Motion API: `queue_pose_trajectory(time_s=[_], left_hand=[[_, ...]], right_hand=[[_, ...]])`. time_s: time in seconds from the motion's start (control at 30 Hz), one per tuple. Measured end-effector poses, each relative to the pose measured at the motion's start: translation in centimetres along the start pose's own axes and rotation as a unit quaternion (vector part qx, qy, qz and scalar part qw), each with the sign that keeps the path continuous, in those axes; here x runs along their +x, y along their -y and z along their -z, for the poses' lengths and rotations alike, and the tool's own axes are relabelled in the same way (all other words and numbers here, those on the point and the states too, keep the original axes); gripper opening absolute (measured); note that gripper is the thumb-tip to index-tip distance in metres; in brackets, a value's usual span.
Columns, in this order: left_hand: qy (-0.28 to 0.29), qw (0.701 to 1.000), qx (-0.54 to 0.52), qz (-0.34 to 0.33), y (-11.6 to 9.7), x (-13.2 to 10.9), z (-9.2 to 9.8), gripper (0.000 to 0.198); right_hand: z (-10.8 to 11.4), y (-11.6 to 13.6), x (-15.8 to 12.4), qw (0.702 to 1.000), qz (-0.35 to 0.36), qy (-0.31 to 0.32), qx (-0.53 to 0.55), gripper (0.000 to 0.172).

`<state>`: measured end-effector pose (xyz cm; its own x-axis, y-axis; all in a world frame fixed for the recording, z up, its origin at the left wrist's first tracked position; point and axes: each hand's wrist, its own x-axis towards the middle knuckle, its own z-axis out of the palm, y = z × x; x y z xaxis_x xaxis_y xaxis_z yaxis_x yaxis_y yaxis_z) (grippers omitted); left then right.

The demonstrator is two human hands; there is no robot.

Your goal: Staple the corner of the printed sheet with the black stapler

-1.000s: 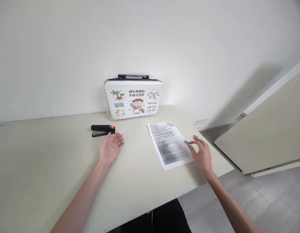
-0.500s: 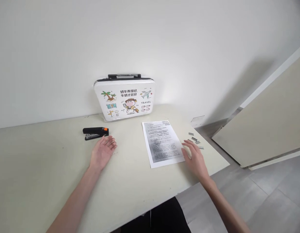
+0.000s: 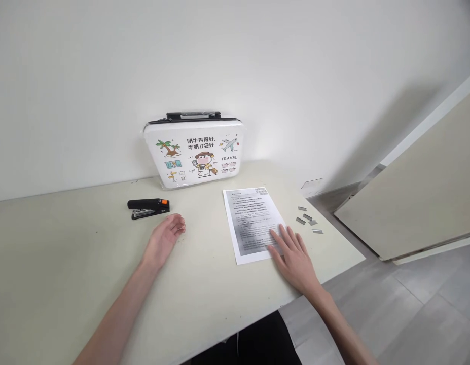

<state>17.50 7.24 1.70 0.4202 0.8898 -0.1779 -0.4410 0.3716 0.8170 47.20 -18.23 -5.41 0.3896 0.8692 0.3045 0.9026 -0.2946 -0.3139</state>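
Resting on printed sheet [image 3: 247,215]: right hand [image 3: 294,262], fingers spread. Left hand [image 3: 162,241] near black stapler [image 3: 145,204], fingers loosely curled, unclosed. Staple strips [image 3: 307,217] lie on table [image 3: 204,289] beside sheet.

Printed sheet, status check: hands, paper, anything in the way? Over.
Left hand half open near stapler, holding nothing visible. Right hand spread over printed sheet, hiding its near right corner. Staple strips lie off the paper, to its right.

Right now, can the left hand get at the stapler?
Looks like yes: the left hand seems empty and is close to the near right end of the stapler, with nothing visible between them.
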Motion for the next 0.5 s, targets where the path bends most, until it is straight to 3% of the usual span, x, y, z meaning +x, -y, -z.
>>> queue_pose_trajectory(time_s=[0.2,0.33,0.5], left_hand=[[-0.007,0.987,0.153,-0.052,1.1,-1.3,-1.2,0.005],[0.018,0.941,0.312,-0.126,2.0,-2.5,-1.8,0.014],[-0.016,0.897,0.395,-0.198,2.3,-3.2,0.5,0.038]], right_hand=[[0.4,3.0,-2.0,0.999,0.039,0.003,0.025,0.055],[0.6,6.9,-3.9,0.993,0.09,0.021,0.07,0.059],[0.2,12.3,-5.1,0.986,0.099,-0.001,0.134,0.057]])
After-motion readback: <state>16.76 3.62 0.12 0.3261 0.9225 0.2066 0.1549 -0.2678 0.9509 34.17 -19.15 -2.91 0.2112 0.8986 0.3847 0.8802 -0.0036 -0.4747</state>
